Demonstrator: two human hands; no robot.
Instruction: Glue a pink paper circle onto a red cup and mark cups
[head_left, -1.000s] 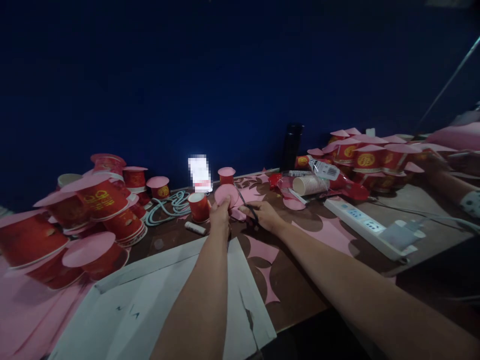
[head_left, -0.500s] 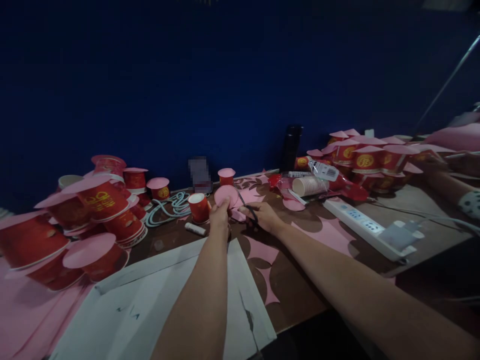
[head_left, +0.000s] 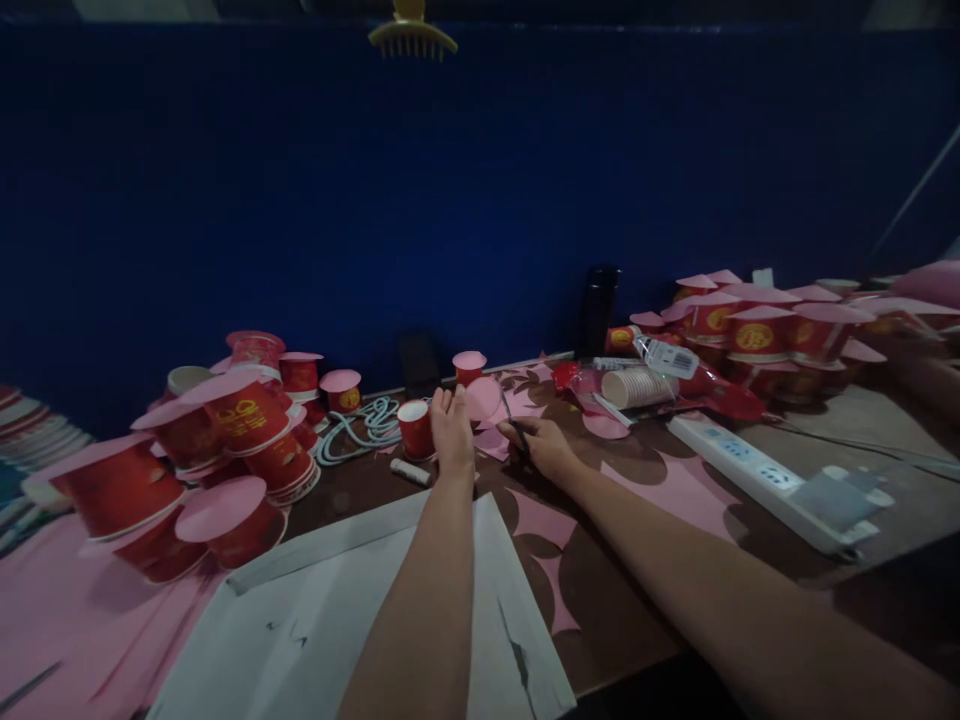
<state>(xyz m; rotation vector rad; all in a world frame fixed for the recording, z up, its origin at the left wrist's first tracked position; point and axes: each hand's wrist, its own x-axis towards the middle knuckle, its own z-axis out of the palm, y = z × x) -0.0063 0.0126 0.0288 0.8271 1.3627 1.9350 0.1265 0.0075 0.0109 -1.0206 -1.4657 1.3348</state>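
Note:
A round pink paper disc (head_left: 484, 398) is held up at the right edge of my left hand (head_left: 453, 432). The fingers of that hand point upward, and its grip is partly hidden. My right hand (head_left: 546, 446) is closed around dark scissors (head_left: 514, 420), whose blades point up toward the disc's right edge. Beside my left hand stands an open red paper cup (head_left: 417, 432). A white glue stick (head_left: 411, 472) lies before the cup. Behind the disc, another red cup (head_left: 469, 368) carries a pink disc on top. Pink paper scraps (head_left: 546, 515) with round cut-outs lie under and around my hands.
Stacked red cups (head_left: 247, 425) with pink discs crowd the left. More cups (head_left: 757, 335) stand at the right. A white cardboard lid (head_left: 300, 620) lies in front. A coiled cable (head_left: 360, 432), black bottle (head_left: 600, 308), bagged cups (head_left: 637, 388) and power strip (head_left: 739, 460) surround the work area.
My left hand has turned, its fingers now upright beside the disc instead of the thumb lying over it. My right hand still holds the scissors near it. The view has shifted left and tilted slightly upward.

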